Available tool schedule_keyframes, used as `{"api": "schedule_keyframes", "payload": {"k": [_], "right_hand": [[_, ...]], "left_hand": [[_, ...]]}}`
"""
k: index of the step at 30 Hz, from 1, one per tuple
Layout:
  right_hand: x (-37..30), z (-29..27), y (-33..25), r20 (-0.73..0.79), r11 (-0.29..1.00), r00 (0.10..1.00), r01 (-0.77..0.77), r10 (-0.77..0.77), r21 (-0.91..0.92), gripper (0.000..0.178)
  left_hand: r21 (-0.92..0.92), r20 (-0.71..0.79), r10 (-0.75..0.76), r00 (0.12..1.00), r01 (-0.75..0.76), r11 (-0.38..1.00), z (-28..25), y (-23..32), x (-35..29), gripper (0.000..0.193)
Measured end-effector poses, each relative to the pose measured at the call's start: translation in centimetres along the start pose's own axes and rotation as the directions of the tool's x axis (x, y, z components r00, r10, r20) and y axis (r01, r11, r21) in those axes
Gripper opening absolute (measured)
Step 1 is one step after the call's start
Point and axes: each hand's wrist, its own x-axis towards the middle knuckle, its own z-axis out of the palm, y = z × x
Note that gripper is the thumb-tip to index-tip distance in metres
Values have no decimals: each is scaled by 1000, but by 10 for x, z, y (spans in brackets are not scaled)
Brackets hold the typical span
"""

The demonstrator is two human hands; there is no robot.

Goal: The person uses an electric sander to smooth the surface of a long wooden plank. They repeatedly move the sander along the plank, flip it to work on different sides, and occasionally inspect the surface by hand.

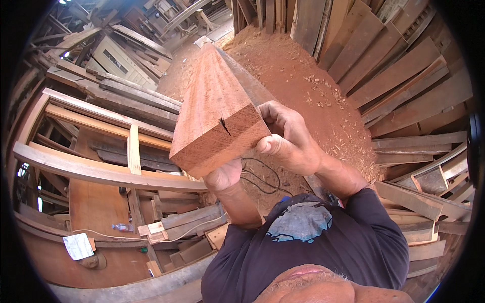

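Note:
A thick reddish-brown wooden beam (214,98) stretches away from me, its sawn near end raised in front of my chest. A dark crack splits that end close to its upper edge. My right hand (290,136) grips the beam's right side near the end, with the thumb by the end face and the fingers bent along the side. From below, my left hand (224,177) bears the near end; its fingers are hidden under the wood. Alongside the beam's far right side runs a greyish board or surface (247,78), partly covered by it.
On the left lies a pale wooden frame (101,164) with crosspieces. Many boards (364,55) lean along the right, and more timber (424,202) is stacked lower down. Sawdust and shavings cover the reddish floor (308,76). A dark cable (260,184) loops below the beam.

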Motion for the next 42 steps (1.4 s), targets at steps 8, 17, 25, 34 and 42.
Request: {"api": "schedule_keyframes", "payload": {"k": [8,17,25,34,42], "right_hand": [[-21,-23,14,98,996,995,-18,27,-91,65],[-144,-90,99,74,794,792,-596,606,-116,69],[-318,-95,354,-601,99,265,-950,754,-295,68],[-346,-92,429,-628,90,4,-990,778,105,87],[-343,-100,421,-352,261,75,-814,933,519,64]], "left_hand": [[-87,-49,-19,999,14,996,-24,-5,-23,85],[-115,-475,-631,614,667,736,-46,-19,-153,73],[81,-657,-654,376,897,434,-172,-143,-321,52],[518,-812,-502,299,765,-383,-181,-179,-338,82],[-43,-788,-558,260,881,472,-237,-219,-403,50]]}}
